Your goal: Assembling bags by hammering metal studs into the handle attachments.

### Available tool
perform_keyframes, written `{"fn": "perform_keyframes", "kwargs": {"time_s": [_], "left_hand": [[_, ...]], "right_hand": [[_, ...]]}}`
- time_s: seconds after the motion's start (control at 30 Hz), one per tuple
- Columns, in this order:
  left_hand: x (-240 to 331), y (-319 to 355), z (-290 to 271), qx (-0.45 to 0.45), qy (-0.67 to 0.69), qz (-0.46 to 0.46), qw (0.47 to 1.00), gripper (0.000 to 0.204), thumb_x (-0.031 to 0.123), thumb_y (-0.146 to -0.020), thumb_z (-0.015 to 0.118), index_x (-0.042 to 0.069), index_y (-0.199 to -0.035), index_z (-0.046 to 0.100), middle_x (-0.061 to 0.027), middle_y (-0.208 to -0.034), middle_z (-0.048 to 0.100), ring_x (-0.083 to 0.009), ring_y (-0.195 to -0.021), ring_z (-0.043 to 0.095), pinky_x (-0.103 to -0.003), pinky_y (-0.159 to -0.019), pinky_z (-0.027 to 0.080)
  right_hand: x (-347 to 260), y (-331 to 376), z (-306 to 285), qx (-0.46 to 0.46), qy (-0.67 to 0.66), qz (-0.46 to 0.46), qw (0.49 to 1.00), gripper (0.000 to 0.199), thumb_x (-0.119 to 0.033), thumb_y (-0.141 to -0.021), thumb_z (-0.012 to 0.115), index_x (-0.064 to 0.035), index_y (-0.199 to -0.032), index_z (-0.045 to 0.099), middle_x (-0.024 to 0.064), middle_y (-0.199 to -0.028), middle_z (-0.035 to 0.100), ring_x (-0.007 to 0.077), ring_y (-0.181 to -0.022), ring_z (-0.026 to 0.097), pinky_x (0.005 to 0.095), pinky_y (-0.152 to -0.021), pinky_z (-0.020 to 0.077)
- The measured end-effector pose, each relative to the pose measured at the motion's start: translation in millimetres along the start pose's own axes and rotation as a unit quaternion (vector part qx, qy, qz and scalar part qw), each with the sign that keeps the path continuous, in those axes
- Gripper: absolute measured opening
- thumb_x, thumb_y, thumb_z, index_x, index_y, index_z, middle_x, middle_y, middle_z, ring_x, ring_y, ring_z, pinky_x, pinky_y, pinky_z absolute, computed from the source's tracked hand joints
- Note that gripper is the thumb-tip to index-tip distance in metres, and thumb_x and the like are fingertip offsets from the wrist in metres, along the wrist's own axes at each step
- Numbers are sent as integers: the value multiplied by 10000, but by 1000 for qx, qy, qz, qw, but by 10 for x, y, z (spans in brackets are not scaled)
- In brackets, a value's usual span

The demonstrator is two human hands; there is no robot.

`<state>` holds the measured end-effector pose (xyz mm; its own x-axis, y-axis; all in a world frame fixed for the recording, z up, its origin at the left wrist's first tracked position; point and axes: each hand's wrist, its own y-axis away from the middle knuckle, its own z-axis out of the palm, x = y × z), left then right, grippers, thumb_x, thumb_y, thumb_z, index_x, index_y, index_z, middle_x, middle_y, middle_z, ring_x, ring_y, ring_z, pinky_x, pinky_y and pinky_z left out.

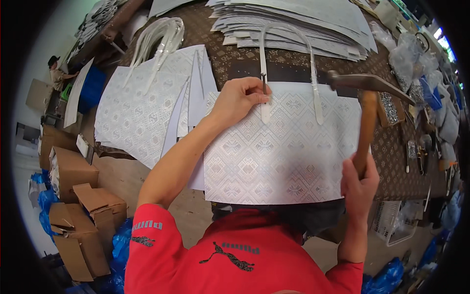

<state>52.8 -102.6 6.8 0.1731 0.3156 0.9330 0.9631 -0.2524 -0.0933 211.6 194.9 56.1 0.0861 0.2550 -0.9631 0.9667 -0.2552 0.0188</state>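
The left hand (238, 99) was closed in a pinch around a thin metal punch (264, 82), standing it upright on the end of the white handle strap (265, 105) at the top edge of the silver patterned bag panel (279, 152), so the strap stayed pinned where the tool met it. The right hand (359, 183) was wrapped tight around the wooden shaft of a hammer (367, 105), its head raised to the right of the punch, apart from it. The panel lay flat on the brown patterned bench (391, 157), its top edge over a dark strip (289, 72), with similar panels (142, 110) stacked to the left.
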Motion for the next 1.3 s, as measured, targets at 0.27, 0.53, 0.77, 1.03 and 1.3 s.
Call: {"fn": "perform_keyframes", "kwargs": {"time_s": [0.27, 0.53, 0.77, 1.03, 1.3], "left_hand": [[79, -33, 52, 20, -81, 56, 995, 148, 91, -851, 743, 11, -972, 711, -115, -852, 706, -203, -755, 652, -310, -727, 509], [-39, 18, 2, 40, -164, 182, 969, 133, 120, -862, 746, 22, -941, 703, -112, -846, 677, -241, -772, 647, -325, -727, 508], [-32, 60, 79, 39, -145, 185, 971, 123, 124, -861, 735, 29, -925, 689, -121, -848, 672, -264, -816, 652, -355, -733, 508], [106, -31, 33, 70, -152, 74, 983, 174, 163, -920, 682, 4, -982, 646, -140, -860, 701, -293, -824, 675, -363, -741, 515], [148, 151, -43, 1, -38, 70, 997, 168, 151, -911, 708, -5, -967, 681, -100, -811, 713, -165, -724, 639, -310, -694, 503]], "right_hand": [[-37, -40, 200, -78, 49, -18, 996, 128, -79, -946, 688, -24, -918, 575, -49, -636, 487, 23, -552, 428, 228, -495, 342], [-835, -97, 127, -22, 59, -147, 987, 221, -262, -1055, 530, -50, -1047, 594, -53, -655, 468, 9, -487, 394, 188, -412, 282], [-560, -337, 436, -60, 163, -186, 967, 178, -236, -1057, 534, -69, -1000, 560, -48, -653, 458, 12, -517, 405, 222, -410, 298], [-745, -41, 218, -105, 91, -79, 987, 160, -198, -1044, 541, -59, -964, 536, -49, -647, 451, 8, -480, 377, 198, -402, 287], [-504, 187, 26, -60, 18, 10, 998, 175, -189, -1022, 587, -36, -939, 567, -48, -642, 474, 10, -502, 386, 195, -442, 292]]}}
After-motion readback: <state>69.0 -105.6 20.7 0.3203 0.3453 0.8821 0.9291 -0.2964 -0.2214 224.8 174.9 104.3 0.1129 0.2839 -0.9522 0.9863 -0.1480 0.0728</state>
